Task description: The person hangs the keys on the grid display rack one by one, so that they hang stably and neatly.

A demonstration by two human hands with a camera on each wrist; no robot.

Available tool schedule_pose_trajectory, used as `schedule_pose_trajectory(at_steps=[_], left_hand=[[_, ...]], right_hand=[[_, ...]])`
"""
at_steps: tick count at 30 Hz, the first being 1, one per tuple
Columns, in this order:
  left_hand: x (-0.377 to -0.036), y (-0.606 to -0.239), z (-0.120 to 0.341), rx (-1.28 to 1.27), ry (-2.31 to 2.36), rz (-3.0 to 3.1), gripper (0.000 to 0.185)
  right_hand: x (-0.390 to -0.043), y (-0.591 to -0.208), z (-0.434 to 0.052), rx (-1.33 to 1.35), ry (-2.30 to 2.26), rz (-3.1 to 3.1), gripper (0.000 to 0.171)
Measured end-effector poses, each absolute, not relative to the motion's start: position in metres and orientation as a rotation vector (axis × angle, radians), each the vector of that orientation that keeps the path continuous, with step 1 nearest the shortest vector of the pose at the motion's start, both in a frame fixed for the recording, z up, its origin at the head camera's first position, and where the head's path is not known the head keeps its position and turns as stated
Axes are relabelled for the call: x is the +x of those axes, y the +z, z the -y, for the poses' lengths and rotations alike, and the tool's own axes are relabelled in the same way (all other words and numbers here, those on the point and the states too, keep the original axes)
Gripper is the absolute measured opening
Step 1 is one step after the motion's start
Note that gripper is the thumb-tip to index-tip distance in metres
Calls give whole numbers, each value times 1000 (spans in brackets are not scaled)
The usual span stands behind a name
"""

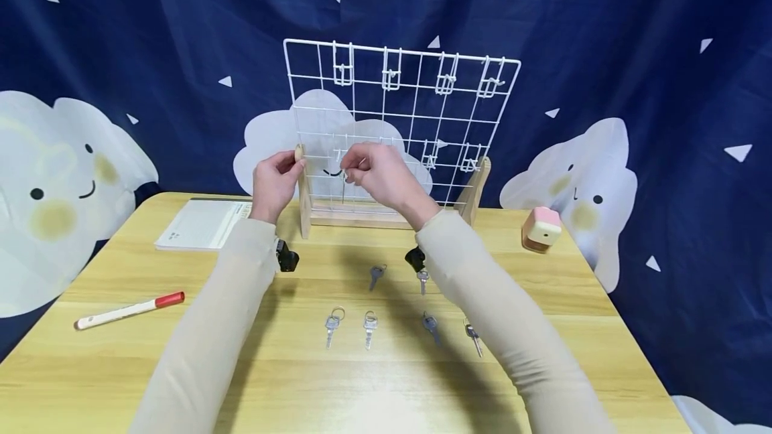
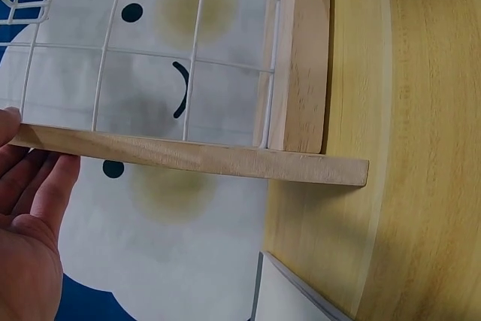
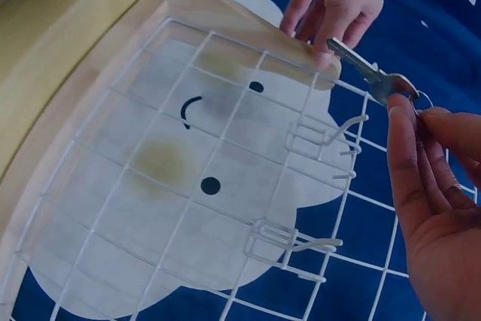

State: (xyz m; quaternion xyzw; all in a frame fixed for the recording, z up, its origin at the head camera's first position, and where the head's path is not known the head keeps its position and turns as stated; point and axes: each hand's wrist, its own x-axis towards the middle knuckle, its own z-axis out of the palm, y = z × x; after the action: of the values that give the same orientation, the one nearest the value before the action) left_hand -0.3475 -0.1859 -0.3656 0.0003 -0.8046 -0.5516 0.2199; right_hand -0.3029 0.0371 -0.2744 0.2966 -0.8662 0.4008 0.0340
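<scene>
Right hand (image 3: 432, 208) fingers pinching key (image 3: 376, 77) ring just short of hook (image 3: 331, 129), left hand (image 1: 274, 183) fingers curled around rack (image 1: 398, 132) post; risk of ring slipping past hook tip, key dropping to tabletop (image 1: 603, 327).

Right hand (image 3: 432, 186) pinches key (image 3: 376, 77) (by its ring); hook (image 3: 331, 134) beside.

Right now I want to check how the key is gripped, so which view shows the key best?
The right wrist view: the key appears large, its ring pinched by the right hand near the wire grid. In the head view it is only a thin sliver below the fingers. The left wrist view does not show it.
</scene>
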Motion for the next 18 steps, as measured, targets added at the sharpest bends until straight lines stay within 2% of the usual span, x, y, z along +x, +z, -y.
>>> schedule_pose_trajectory(at_steps=[18], left_hand=[[-347, -365, 183, 3, -1475, 2222, 34]], right_hand=[[-308, -248, -33, 918, 1193, 2503, 15]])
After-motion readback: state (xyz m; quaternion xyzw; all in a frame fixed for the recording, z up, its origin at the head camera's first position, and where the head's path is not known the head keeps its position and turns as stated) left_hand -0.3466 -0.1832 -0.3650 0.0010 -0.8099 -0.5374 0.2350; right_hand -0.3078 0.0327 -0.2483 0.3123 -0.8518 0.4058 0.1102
